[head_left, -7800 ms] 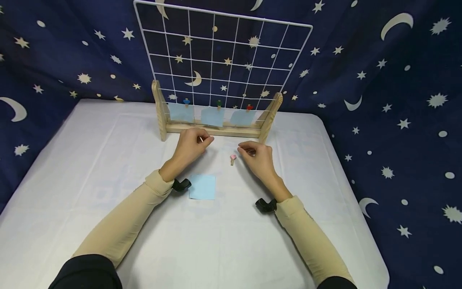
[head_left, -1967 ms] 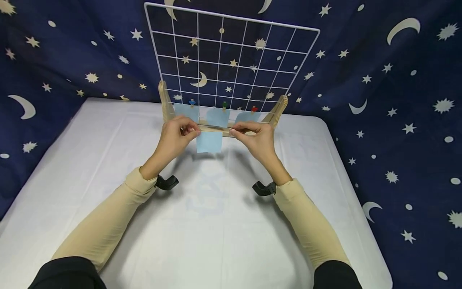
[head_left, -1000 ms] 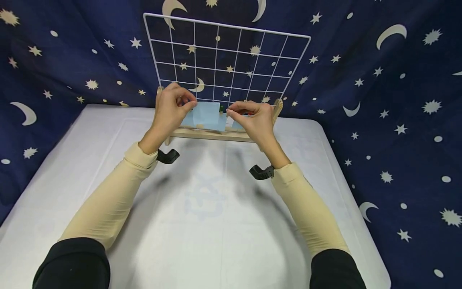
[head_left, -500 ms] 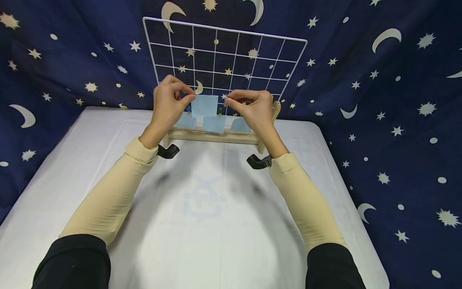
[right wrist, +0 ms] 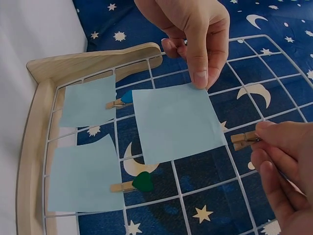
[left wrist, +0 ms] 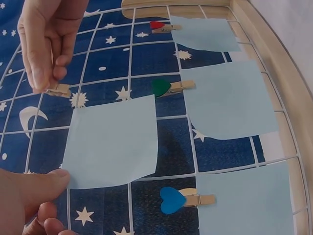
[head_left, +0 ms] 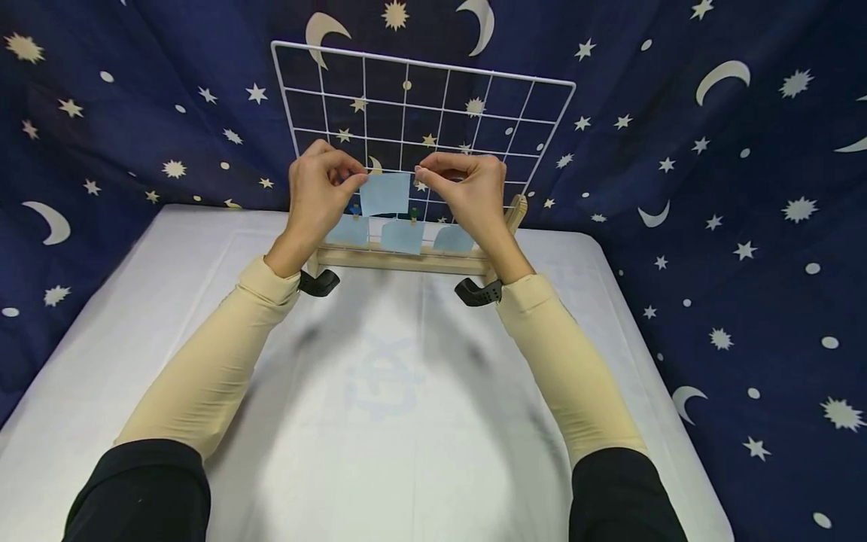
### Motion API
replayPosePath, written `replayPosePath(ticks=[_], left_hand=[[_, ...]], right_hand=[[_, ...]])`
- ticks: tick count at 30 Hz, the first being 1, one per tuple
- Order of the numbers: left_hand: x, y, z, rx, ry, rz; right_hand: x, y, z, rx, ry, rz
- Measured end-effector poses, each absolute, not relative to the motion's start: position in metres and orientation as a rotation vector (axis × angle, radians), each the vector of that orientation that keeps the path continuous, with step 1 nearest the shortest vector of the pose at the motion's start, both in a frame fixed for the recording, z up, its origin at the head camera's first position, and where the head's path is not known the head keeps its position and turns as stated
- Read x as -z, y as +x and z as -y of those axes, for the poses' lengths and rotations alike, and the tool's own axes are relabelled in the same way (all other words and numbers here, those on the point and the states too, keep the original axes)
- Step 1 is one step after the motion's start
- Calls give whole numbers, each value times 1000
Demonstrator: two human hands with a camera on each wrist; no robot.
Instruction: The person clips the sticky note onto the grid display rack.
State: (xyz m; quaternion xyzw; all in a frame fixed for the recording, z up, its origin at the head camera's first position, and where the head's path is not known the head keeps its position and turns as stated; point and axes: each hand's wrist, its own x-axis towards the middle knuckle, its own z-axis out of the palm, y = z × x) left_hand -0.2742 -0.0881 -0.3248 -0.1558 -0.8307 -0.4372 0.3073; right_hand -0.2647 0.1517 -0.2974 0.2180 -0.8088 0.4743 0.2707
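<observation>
My left hand point(head_left: 314, 196) pinches the upper left corner of a light blue paper square point(head_left: 384, 194) and holds it up against the white wire grid point(head_left: 423, 64). Just right of the square, my right hand point(head_left: 470, 188) pinches a small wooden clothespin point(right wrist: 244, 140), which stands apart from the paper. The fingers cover its far end. Lower on the grid hang three more blue papers, each on a clothespin with a heart: blue point(left wrist: 172, 199), green point(left wrist: 161, 87) and red point(left wrist: 157, 25). In the head view my right hand hides the red one.
A wooden stand point(head_left: 406, 261) carries the grid at the back of the table, which has a white cloth point(head_left: 406, 452). Behind it hangs a dark blue curtain point(head_left: 643, 150) with stars and moons. A black wrist camera is on each wrist.
Earlier the paper and the pink-topped clothespin lay on the table. Both hands have since picked them up and raised them to the grid; lately the right hand has moved left and up toward the paper.
</observation>
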Motion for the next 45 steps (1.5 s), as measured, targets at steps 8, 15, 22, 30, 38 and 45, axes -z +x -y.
replayPosePath(ticks=[8, 15, 22, 30, 38, 45], left_hand=[[322, -276, 86, 1161, -439, 2173], [323, -276, 86, 1148, -435, 2180], [327, -275, 86, 1150, -419, 2189], [327, -276, 81, 1181, -430, 2154], [326, -279, 79, 1190, -397, 2143], [327, -280, 81, 1180, -377, 2142]], right_hand=[[294, -269, -144, -1315, 552, 2174], [295, -272, -139, -1260, 526, 2172], [301, -273, -134, -1285, 506, 2196], [301, -273, -131, -1227, 491, 2243], [294, -270, -124, -1161, 424, 2296], [293, -270, -119, -1160, 418, 2331]])
